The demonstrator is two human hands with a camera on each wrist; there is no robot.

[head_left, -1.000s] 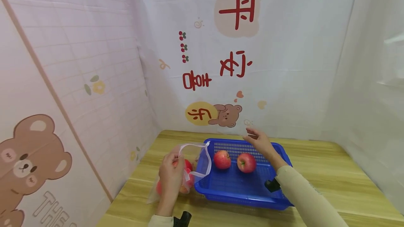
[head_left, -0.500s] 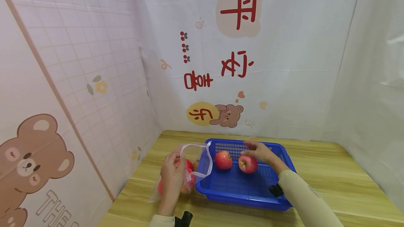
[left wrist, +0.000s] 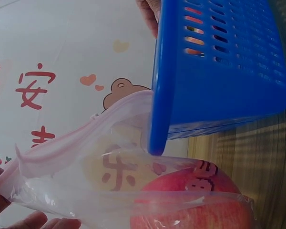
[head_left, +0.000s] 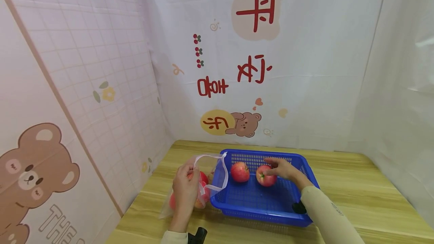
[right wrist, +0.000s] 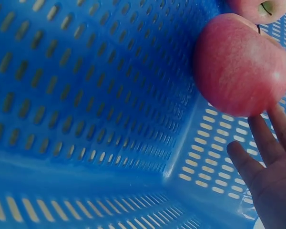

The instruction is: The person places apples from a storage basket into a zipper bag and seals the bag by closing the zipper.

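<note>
While the left hand [head_left: 184, 189] pinches the clear plastic bag [head_left: 203, 183] at lower centre, relaxed right hand [head_left: 285, 169] fingers touch a red apple [head_left: 265, 176] inside the blue slotted basket [head_left: 257, 202].

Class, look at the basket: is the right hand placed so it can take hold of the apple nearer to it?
Probably yes. The right hand already has its fingers at the nearer apple, the blue basket is open-topped, and nothing lies between them.

Bright, even, soft-shadowed light; wide-angle bending at head-view edges; close wrist views slightly blurred.
</note>
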